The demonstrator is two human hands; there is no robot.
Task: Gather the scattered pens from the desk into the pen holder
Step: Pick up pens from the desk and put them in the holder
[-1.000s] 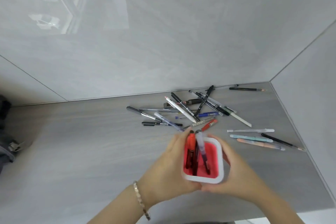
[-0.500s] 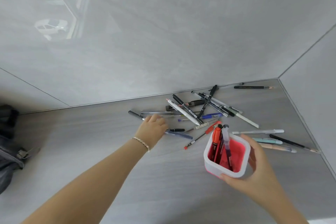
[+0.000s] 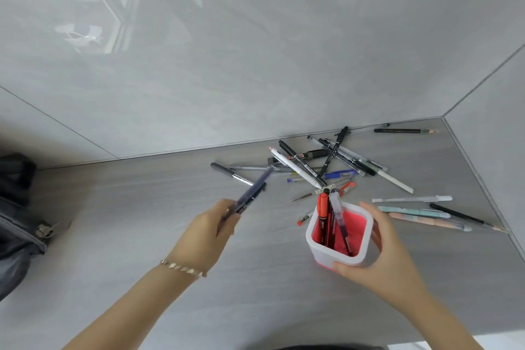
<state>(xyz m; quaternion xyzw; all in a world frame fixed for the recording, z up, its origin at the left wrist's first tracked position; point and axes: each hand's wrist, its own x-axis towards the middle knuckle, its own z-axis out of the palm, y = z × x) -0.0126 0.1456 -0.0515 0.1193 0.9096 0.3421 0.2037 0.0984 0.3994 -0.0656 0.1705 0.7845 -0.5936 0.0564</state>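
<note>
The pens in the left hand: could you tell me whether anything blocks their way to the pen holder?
Nothing visible does. The left hand holds blurred pens above bare desk, with open space across to the pen holder.

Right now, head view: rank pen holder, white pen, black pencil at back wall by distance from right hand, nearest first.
1. Pen holder: in the right hand.
2. White pen: on the desk just beyond.
3. Black pencil: far back by the wall.
</note>
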